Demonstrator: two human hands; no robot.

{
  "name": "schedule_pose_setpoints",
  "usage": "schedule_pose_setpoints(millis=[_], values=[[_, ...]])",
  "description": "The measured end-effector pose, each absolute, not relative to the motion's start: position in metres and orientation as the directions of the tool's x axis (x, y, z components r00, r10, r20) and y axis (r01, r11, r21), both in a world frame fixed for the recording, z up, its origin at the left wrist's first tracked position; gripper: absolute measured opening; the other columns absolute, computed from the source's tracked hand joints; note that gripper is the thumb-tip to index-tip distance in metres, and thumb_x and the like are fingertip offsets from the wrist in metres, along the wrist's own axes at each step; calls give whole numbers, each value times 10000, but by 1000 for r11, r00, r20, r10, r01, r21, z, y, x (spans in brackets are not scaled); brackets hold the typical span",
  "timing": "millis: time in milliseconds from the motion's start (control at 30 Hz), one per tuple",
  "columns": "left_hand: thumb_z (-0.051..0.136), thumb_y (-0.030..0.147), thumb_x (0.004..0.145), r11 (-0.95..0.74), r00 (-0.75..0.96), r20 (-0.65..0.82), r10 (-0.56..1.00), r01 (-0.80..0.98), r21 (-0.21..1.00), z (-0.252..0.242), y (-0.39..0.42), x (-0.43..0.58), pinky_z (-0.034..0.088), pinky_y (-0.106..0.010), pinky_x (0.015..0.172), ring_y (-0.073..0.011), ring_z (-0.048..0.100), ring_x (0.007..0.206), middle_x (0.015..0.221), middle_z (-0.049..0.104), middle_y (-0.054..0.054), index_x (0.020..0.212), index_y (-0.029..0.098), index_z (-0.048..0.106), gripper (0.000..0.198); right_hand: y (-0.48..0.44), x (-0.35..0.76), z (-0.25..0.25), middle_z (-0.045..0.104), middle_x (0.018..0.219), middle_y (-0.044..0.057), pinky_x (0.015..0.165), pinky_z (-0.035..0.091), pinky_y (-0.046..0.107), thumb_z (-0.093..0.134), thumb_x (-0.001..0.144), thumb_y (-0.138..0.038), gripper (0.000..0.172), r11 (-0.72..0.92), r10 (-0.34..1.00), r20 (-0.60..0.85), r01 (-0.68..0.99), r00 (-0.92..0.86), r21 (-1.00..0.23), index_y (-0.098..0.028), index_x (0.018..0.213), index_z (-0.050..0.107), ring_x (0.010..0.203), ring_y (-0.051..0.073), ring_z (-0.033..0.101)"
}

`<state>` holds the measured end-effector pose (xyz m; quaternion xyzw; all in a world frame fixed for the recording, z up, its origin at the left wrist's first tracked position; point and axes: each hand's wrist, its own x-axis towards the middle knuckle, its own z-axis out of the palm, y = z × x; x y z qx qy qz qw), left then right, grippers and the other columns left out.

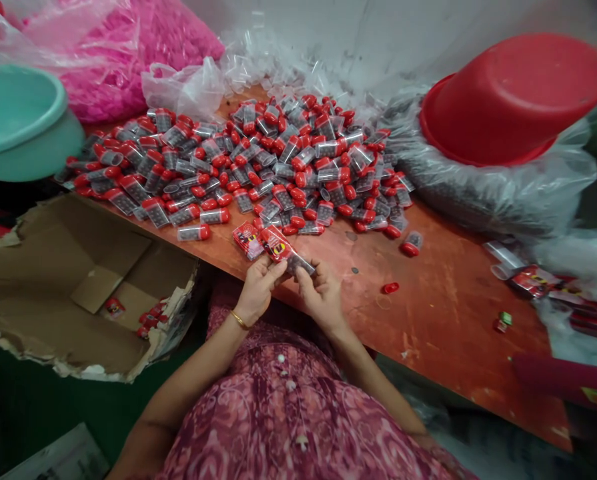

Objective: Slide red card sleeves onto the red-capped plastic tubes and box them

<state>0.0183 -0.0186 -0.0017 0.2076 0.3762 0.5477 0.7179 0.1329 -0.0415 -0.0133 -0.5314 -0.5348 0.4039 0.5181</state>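
Observation:
Near the front edge of the table, both hands hold a clear tube (302, 265) with dark contents, and a red printed label (277, 244) covers or overlaps its far end. My left hand (255, 290), with a gold bangle at the wrist, pinches it from the left. My right hand (324, 297) is closed on its near right end, thumb on top. A small stack of red printed labels (248, 239) lies just beyond my left fingers. Behind it spreads a large pile of clear red-capped tubes (258, 160) with dark contents.
A torn cardboard box (33, 273) with a few red packs stands below left. A teal basin (23, 133) and a bag of pink pieces (113, 60) are at left. At right, a red bucket (513, 107) rests upside down on a plastic bag (508, 200). A red cap (391, 288) lies on the table.

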Motion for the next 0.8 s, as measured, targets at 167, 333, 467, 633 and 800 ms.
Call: schedule_pose_setpoints(millis=[167,333,467,633,800], values=[[786,465,550,272,17,-334,942,-621,735,-8,-19,26,462,-223,605,-96,572,580,628,636,12,685,134,642,385,-42,117,-18,615,828,17,630,486,262,563,823,-370,206,85,984,97,83,147,-993,-204,943,541,688,124,577],[769,465,580,243,-6,-316,949,-625,742,-7,-20,25,467,-235,621,-114,594,610,651,651,5,689,142,644,363,-33,112,-14,600,746,-6,530,467,235,615,769,-435,278,-11,996,-21,-112,85,-994,-212,914,533,583,107,548],[791,452,553,250,-11,-321,947,-602,759,-1,-17,15,486,-249,652,-140,630,660,705,688,-31,720,132,664,383,-33,120,-7,613,705,-30,555,492,246,646,739,-469,371,-96,984,-60,-217,-166,-971,-231,1006,549,547,102,566],[787,471,550,306,29,-352,936,-564,767,1,-19,9,496,-244,589,-169,660,689,763,716,-64,756,128,670,416,-29,120,-11,600,588,-55,523,480,243,678,693,-486,335,-133,984,-103,-211,-146,-968,-221,835,531,470,100,554],[803,464,525,283,-26,-357,934,-556,782,1,-23,-5,538,-284,681,-195,684,732,752,724,-65,737,126,660,423,-19,102,-19,515,515,-63,433,360,197,679,673,-498,339,-47,995,-48,18,-88,-999,-195,645,530,435,71,443]])
